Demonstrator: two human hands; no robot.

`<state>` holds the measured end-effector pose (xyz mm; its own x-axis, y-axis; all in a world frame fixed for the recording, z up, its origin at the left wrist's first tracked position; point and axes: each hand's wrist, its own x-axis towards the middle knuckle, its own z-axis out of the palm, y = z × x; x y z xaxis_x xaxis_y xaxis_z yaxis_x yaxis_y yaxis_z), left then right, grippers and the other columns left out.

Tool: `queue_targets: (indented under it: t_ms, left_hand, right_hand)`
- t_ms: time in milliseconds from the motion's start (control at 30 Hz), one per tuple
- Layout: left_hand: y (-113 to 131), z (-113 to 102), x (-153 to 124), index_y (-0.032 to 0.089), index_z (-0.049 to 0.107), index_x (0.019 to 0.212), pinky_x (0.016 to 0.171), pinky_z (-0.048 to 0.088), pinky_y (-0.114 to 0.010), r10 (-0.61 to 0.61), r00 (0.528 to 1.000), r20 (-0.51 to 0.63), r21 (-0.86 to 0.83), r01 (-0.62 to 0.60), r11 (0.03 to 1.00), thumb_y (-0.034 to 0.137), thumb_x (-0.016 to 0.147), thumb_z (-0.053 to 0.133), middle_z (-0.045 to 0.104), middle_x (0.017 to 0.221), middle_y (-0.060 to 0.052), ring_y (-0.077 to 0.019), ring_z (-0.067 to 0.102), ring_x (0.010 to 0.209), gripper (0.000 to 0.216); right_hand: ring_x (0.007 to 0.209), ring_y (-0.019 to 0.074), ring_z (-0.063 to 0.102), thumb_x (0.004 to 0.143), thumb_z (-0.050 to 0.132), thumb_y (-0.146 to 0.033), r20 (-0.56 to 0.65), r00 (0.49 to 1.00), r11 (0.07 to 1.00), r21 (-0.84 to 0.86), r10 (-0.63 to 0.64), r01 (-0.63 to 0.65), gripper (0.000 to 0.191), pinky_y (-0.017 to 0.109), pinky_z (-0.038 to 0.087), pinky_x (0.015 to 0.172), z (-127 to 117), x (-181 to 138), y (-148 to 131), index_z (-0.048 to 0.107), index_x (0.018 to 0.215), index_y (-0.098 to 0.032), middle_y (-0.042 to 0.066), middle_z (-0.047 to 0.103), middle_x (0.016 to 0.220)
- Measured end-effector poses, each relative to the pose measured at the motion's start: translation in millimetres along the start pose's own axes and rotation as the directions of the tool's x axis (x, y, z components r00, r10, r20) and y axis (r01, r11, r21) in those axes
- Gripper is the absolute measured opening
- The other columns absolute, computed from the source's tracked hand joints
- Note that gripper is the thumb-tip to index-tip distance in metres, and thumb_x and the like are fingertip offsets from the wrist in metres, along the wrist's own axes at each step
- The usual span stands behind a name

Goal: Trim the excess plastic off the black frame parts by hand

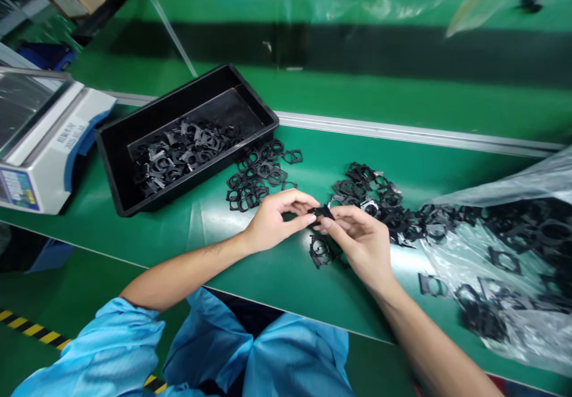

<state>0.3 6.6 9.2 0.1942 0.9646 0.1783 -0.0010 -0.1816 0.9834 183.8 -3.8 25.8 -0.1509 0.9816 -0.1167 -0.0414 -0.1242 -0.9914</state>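
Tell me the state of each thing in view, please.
Left hand: grip shut on the black plastic frame
Right hand: grip shut on the same frame
Black tray: open, holding many frames
Frame pile by the tray: loose on the green bench mat
Frame pile by the bag: loose, tangled
Clear plastic bag: open, frames lying on it
Weighing scale: standing beside the tray

The square black plastic frames are looking matt, the shallow black plastic tray faintly glossy. The smooth green bench mat is gleaming beside a crinkled clear polythene bag, and a pale blue cloth sleeve is creasing softly.
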Motion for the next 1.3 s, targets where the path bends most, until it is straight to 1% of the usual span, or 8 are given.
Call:
queue_targets:
  t_ms: [67, 200, 333, 500, 833, 1000, 1133, 1300]
  left_hand:
    - [1.2, 0.0, -0.1, 0.016, 0.075, 0.099, 0.071, 0.058, -0.021, 0.087, 0.996, -0.006, 0.076, -0.086, 0.993, 0.027, 0.089, 0.071, 0.073, 0.088, -0.005, -0.0115, 0.069, 0.078, 0.016]
    - [3.7, -1.1, 0.2, 0.017, 0.076, 0.097, 0.073, 0.057, -0.023, 0.223, 0.975, 0.015, 0.209, -0.221, 0.952, 0.02, 0.09, 0.069, 0.075, 0.09, -0.005, -0.0122, 0.068, 0.08, 0.01]
    - [4.9, -2.1, 0.4, 0.017, 0.076, 0.098, 0.074, 0.056, -0.024, 0.262, 0.965, 0.021, 0.238, -0.259, 0.936, 0.017, 0.089, 0.07, 0.075, 0.089, -0.004, -0.0123, 0.068, 0.08, 0.01]
    - [6.3, -1.7, -0.6, 0.017, 0.075, 0.092, 0.076, 0.055, -0.025, 0.288, 0.957, 0.023, 0.261, -0.284, 0.923, 0.018, 0.089, 0.071, 0.075, 0.087, -0.004, -0.0126, 0.069, 0.08, 0.005]
    - [4.8, -2.1, 0.8, 0.018, 0.075, 0.091, 0.078, 0.057, -0.027, 0.336, 0.942, 0.012, 0.282, -0.325, 0.903, 0.023, 0.09, 0.071, 0.075, 0.088, -0.005, -0.0138, 0.07, 0.083, 0.006]
    - [4.2, -1.0, -0.6, 0.018, 0.075, 0.092, 0.079, 0.057, -0.027, 0.379, 0.924, 0.042, 0.283, -0.375, 0.883, 0.021, 0.09, 0.071, 0.076, 0.088, -0.005, -0.0135, 0.07, 0.082, 0.005]
    - [4.9, -1.4, -0.1, 0.017, 0.075, 0.092, 0.08, 0.057, -0.026, 0.334, 0.941, 0.048, 0.241, -0.336, 0.911, 0.021, 0.09, 0.071, 0.075, 0.089, -0.005, -0.0133, 0.07, 0.083, 0.006]
    - [-0.9, -2.9, 3.0, 0.016, 0.074, 0.095, 0.069, 0.057, -0.023, 0.098, 0.995, 0.006, 0.062, -0.098, 0.993, 0.034, 0.091, 0.071, 0.073, 0.086, -0.005, -0.013, 0.069, 0.077, 0.019]
  right_hand:
    - [0.066, 0.0164, 0.072, 0.074, 0.088, -0.043, 0.007, 1.0, 0.999, -0.037, -0.026, 0.027, 0.03, 0.026, 0.061, 0.065, 0.4, 0.4, 0.4, 0.069, 0.084, -0.022, 0.001, 0.074, 0.077]
    - [0.074, 0.0157, 0.071, 0.083, 0.081, -0.041, 0.023, 0.99, 0.979, -0.145, -0.139, 0.14, 0.022, 0.028, 0.063, 0.072, 0.4, -1.4, 1.5, 0.072, 0.089, -0.022, 0.003, 0.073, 0.087]
    - [0.077, 0.0158, 0.07, 0.088, 0.077, -0.037, 0.047, 0.973, 0.957, -0.175, -0.227, 0.231, 0.015, 0.027, 0.062, 0.072, -1.5, -2.8, 2.5, 0.075, 0.089, -0.022, 0.004, 0.072, 0.09]
    - [0.081, 0.0171, 0.07, 0.089, 0.076, -0.03, 0.062, 0.957, 0.931, -0.22, -0.284, 0.291, 0.007, 0.027, 0.061, 0.071, -3.2, -2.4, 1.3, 0.077, 0.087, -0.023, 0.005, 0.073, 0.089]
    - [0.084, 0.0159, 0.07, 0.086, 0.079, -0.03, 0.05, 0.971, 0.964, -0.119, -0.232, 0.237, 0.007, 0.027, 0.063, 0.077, -0.9, -2.3, -0.1, 0.077, 0.09, -0.025, 0.004, 0.071, 0.095]
    - [0.084, 0.0182, 0.07, 0.082, 0.083, -0.039, 0.055, 0.984, 0.983, -0.059, -0.169, 0.172, 0.017, 0.03, 0.063, 0.075, -1.4, -2.0, -2.4, 0.074, 0.08, -0.024, 0.006, 0.071, 0.091]
    - [0.082, 0.0167, 0.069, 0.077, 0.086, -0.041, 0.083, 0.993, 0.996, 0.008, -0.089, 0.088, 0.022, 0.026, 0.061, 0.072, -3.5, 0.8, -2.3, 0.074, 0.078, -0.023, 0.005, 0.072, 0.09]
    - [0.074, 0.0163, 0.071, 0.08, 0.084, -0.044, 0.111, 0.994, 0.997, 0.081, -0.024, 0.015, 0.032, 0.03, 0.063, 0.072, -5.0, 1.0, -6.2, 0.075, 0.104, -0.026, 0.003, 0.073, 0.088]
